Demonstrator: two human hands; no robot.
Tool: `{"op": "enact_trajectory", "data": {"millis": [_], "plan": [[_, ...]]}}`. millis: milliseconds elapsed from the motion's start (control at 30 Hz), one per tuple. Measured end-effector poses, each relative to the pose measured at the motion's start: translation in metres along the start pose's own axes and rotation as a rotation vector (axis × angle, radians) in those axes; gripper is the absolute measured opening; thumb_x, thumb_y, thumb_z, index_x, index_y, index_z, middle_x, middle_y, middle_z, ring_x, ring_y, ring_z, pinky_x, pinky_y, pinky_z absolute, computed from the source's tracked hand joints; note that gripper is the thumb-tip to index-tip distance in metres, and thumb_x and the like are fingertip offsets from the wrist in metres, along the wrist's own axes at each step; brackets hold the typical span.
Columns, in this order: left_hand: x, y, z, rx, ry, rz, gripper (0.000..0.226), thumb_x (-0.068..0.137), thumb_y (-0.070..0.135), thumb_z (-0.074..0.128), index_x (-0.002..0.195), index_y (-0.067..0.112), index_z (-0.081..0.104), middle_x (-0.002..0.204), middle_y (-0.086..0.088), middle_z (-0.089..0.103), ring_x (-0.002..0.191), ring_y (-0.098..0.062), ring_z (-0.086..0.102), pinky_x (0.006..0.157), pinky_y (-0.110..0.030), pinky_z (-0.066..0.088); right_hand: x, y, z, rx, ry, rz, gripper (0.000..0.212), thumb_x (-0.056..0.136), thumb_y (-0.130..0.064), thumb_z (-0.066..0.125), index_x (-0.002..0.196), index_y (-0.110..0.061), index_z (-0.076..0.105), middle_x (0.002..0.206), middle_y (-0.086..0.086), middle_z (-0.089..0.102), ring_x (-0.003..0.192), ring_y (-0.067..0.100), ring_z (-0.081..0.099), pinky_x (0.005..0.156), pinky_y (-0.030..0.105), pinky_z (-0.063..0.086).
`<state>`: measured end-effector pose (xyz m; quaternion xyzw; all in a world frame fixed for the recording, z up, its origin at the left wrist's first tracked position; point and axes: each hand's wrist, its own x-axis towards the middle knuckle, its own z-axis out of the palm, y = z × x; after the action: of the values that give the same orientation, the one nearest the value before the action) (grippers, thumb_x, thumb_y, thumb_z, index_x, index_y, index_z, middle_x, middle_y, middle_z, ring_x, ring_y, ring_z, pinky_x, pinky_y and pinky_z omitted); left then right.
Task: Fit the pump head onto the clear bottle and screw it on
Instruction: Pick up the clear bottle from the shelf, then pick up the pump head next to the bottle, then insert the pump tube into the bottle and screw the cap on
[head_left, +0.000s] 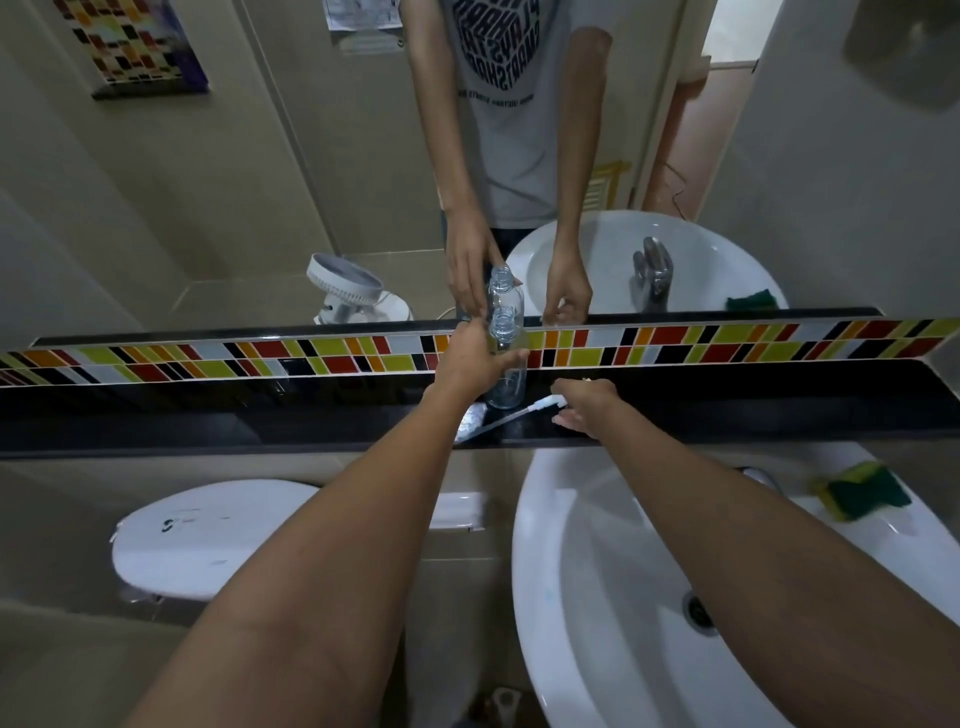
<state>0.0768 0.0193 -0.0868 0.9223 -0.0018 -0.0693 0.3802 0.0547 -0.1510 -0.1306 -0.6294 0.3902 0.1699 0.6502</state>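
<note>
Both forearms reach forward over the sink (582, 597) toward the black shelf (753, 410) under the mirror (260, 182).

Left hand (475, 358): arm extended, fingers wrapped around the middle of the clear bottle (505, 364), gripping it. Bottle stands upright on the shelf against the coloured tile strip (727, 343); neck open, no cap on it.

Right hand (584, 408): just right of the bottle, palm down, low over the shelf. Fingers curled around the head end of the white pump head (550, 402). Its dip tube (498, 423) slants down-left, lying on the shelf near the bottle's base.

Hard to make out: right fingertips hidden under the hand, so firmness of grip on the pump unclear. Bottle contents cannot be told. Green and yellow sponge (865, 491) on the sink rim at right.
</note>
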Motion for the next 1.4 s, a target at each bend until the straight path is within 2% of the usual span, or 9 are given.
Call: {"op": "enact_trajectory", "data": {"millis": [67,200,267,433,533,667,967,1067,1400], "plan": [[0.002,0.001,-0.001,-0.013,-0.026,-0.023,0.058,0.078,0.049,0.081,0.12,0.014,0.063,0.111,-0.006,0.072,0.098,-0.024,0.072,0.087,-0.047,0.061,-0.005,-0.004,-0.003,0.091,0.019,0.017,0.027,0.083,-0.01,0.075,0.09,-0.003,0.05,0.114,0.02,0.069,0.098,0.032,0.075,0.041,0.023,0.051],[-0.002,0.006,-0.004,-0.045,-0.038,-0.033,0.058,0.081,0.043,0.082,0.123,0.009,0.062,0.11,-0.009,0.071,0.098,-0.026,0.07,0.089,-0.045,0.059,-0.009,-0.008,-0.013,0.228,0.014,-0.015,0.026,0.08,-0.002,0.078,0.091,0.003,0.055,0.086,0.019,0.071,0.076,0.026,0.074,0.08,0.035,0.064],[-0.004,0.009,-0.003,-0.08,-0.052,-0.044,0.058,0.083,0.037,0.082,0.128,0.007,0.061,0.115,-0.011,0.071,0.104,-0.027,0.069,0.093,-0.042,0.057,-0.01,-0.01,-0.02,0.184,0.038,-0.093,0.027,0.078,-0.001,0.079,0.097,0.006,0.062,0.078,0.016,0.07,0.071,0.024,0.073,0.085,0.035,0.063],[-0.009,0.017,-0.005,-0.138,-0.102,-0.058,0.066,0.084,0.029,0.082,0.14,0.006,0.056,0.132,-0.011,0.067,0.124,-0.029,0.063,0.099,-0.033,0.049,-0.017,-0.021,-0.044,-0.051,0.118,-0.37,0.026,0.078,-0.013,0.079,0.099,0.002,0.074,0.095,0.015,0.078,0.076,0.017,0.073,0.078,0.031,0.061],[-0.014,0.02,-0.007,-0.153,-0.126,-0.053,0.066,0.085,0.025,0.081,0.143,0.007,0.055,0.139,-0.011,0.065,0.131,-0.029,0.059,0.095,-0.03,0.042,-0.033,-0.036,-0.063,-0.147,0.139,-0.526,0.025,0.074,-0.021,0.084,0.093,-0.007,0.077,0.094,0.007,0.078,0.089,0.019,0.075,0.088,0.036,0.061],[-0.018,0.022,-0.006,-0.162,-0.153,-0.046,0.059,0.086,0.025,0.081,0.138,0.006,0.06,0.136,-0.01,0.067,0.129,-0.028,0.06,0.093,-0.029,0.042,-0.071,-0.067,-0.08,-0.183,0.127,-0.732,0.038,0.081,-0.021,0.084,0.113,-0.005,0.072,0.1,0.004,0.074,0.091,0.015,0.069,0.079,0.021,0.053],[-0.029,0.025,0.002,-0.253,-0.09,-0.079,0.06,0.084,0.02,0.081,0.136,0.006,0.054,0.13,-0.003,0.066,0.121,-0.022,0.062,0.105,-0.04,0.05,-0.141,-0.131,-0.07,-0.122,0.098,-1.13,0.03,0.083,-0.022,0.081,0.111,-0.013,0.074,0.088,-0.01,0.073,0.077,-0.007,0.069,0.072,0.01,0.053],[-0.027,0.023,0.002,-0.283,-0.096,-0.095,0.057,0.083,0.02,0.083,0.133,0.006,0.06,0.128,-0.009,0.072,0.119,-0.027,0.067,0.103,-0.046,0.053,-0.156,-0.141,-0.058,-0.11,0.051,-1.208,0.026,0.084,-0.016,0.08,0.109,-0.013,0.072,0.084,-0.015,0.07,0.066,-0.018,0.065,0.066,0.005,0.049],[-0.027,0.02,0.003,-0.35,-0.093,-0.109,0.055,0.082,0.015,0.083,0.132,0.006,0.063,0.122,-0.008,0.074,0.114,-0.024,0.07,0.098,-0.042,0.057,-0.142,-0.13,-0.02,-0.185,-0.039,-1.21,0.034,0.084,-0.014,0.081,0.114,-0.001,0.073,0.089,-0.001,0.075,0.066,-0.013,0.066,0.07,0.009,0.054]]}}
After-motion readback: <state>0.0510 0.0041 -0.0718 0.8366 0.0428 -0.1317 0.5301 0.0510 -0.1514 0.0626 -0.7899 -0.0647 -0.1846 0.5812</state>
